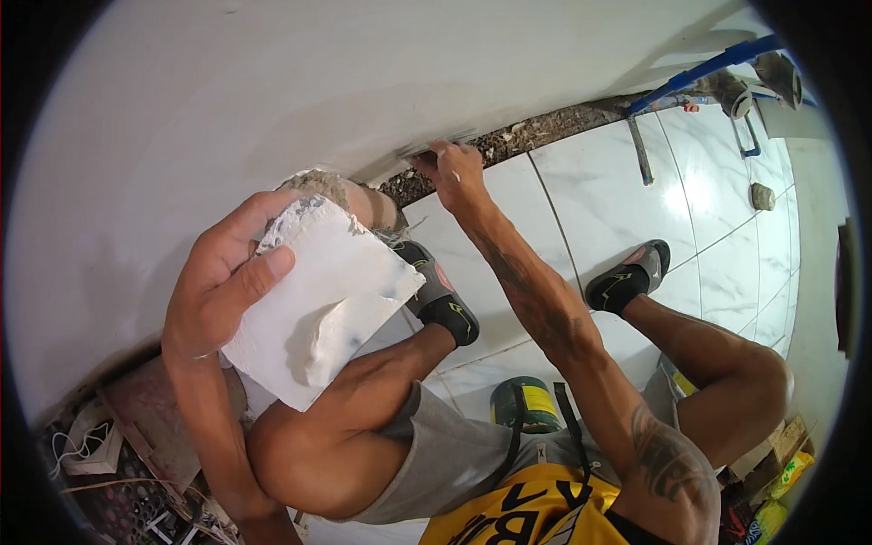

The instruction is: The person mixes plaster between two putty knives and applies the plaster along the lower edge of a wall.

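My left hand (232, 282) grips a white square board (282, 272) by its edge, thumb on top and fingers beneath. Crusted plaster lines the board's far edge, and a lump of white plaster (329, 341) sits on its near part. Ahead of it, my right hand (457, 173) is closed at the foot of the pale wall (318, 82). It holds a thin, flat grey blade, apparently a putty knife (413, 153), against the wall's lower edge; the handle is hidden by my fingers.
A rubble-filled gap (545, 132) runs between wall and white tiles (581, 191). Blue pipe (708, 68) and grey pipe ends (731, 95) stand at the far right. A green can (527, 404) is between my legs. Clutter, including a white box (94, 445), lies at lower left.
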The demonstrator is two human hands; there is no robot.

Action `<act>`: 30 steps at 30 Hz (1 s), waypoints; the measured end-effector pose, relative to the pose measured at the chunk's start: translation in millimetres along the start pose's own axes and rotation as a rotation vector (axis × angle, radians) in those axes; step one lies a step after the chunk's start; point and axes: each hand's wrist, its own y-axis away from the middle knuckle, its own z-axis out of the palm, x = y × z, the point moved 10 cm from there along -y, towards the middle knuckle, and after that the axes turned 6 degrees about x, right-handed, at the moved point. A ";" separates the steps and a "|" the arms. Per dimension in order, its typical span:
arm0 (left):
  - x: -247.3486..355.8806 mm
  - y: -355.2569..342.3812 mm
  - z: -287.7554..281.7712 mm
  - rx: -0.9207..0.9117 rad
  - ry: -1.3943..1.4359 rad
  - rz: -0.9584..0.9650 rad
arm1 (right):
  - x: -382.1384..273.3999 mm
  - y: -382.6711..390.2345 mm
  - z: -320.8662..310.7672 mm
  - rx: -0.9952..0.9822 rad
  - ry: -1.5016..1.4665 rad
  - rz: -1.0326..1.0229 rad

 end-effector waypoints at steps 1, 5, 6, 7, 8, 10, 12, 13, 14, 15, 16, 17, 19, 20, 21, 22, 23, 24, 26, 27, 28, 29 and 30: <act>0.3 -9.6 12.4 -0.059 0.064 0.045 | -32.6 5.5 -6.7 0.001 0.051 -0.065; -1.3 -8.7 6.3 -0.025 0.023 0.056 | -47.7 29.8 0.1 -0.020 0.151 -0.088; -0.5 -8.0 5.0 -0.022 0.042 0.056 | -46.5 35.8 -3.9 -0.023 0.150 -0.087; -0.1 -7.2 3.2 -0.018 0.060 0.054 | -41.7 42.1 -11.9 -0.012 0.163 -0.079; 2.5 -7.8 2.9 -0.020 0.061 0.060 | -41.0 46.0 -21.3 0.002 0.178 -0.080; 5.6 -5.7 0.3 -0.016 0.041 0.073 | -22.5 41.4 -39.1 0.006 0.191 -0.065; 6.7 -3.0 -1.7 0.004 0.025 0.060 | 10.0 29.4 -65.2 0.091 0.176 0.032; 2.7 -3.3 -3.7 0.022 0.014 0.046 | 20.7 23.7 -75.4 0.113 0.194 0.053; -0.6 -2.1 -4.8 0.022 0.015 0.038 | 32.3 17.8 -80.9 0.117 0.194 0.061; -0.9 -5.0 -2.0 0.024 0.016 0.044 | 39.7 8.6 -88.1 0.109 0.174 0.064; -1.0 -7.9 1.3 0.025 0.019 0.052 | 46.6 0.3 -95.3 0.100 0.153 0.067; -2.0 -8.6 2.1 0.022 0.020 0.048 | 55.5 -6.9 -100.5 0.105 0.154 0.068; -4.7 -7.4 -2.6 0.064 0.019 -0.027 | 66.2 -17.3 -100.9 0.105 0.173 0.063; -3.2 -6.0 -4.1 0.065 0.017 -0.030 | 71.3 -19.5 -96.7 0.105 0.171 0.066; -1.9 -5.3 -5.6 0.072 -0.005 -0.031 | 76.1 -21.4 -94.7 0.117 0.210 0.071; -1.6 -5.3 -6.4 0.077 -0.026 -0.031 | 79.2 -23.7 -94.2 0.131 0.249 0.075; -4.4 -6.1 -5.4 0.074 -0.024 -0.034 | 80.2 -25.8 -94.2 0.136 0.251 0.076; -3.7 -7.3 -1.5 0.046 0.021 0.000 | 80.7 -28.3 -95.5 0.144 0.248 0.082; -1.9 -6.9 0.3 0.021 0.062 0.030 | 83.8 -32.2 -94.6 0.151 0.241 0.092; -0.5 -5.1 -1.3 0.017 0.054 0.030 | 86.2 -33.8 -88.6 0.116 0.204 0.091; 1.0 -3.3 -2.0 0.013 0.047 0.031 | 88.4 -35.6 -82.4 0.081 0.167 0.090; 0.6 -3.0 0.4 0.010 0.050 0.031 | 91.1 -41.4 -85.0 0.084 0.169 0.088; -2.6 -5.7 0.1 0.058 0.044 0.002 | 89.8 -49.3 -93.0 0.130 0.186 0.082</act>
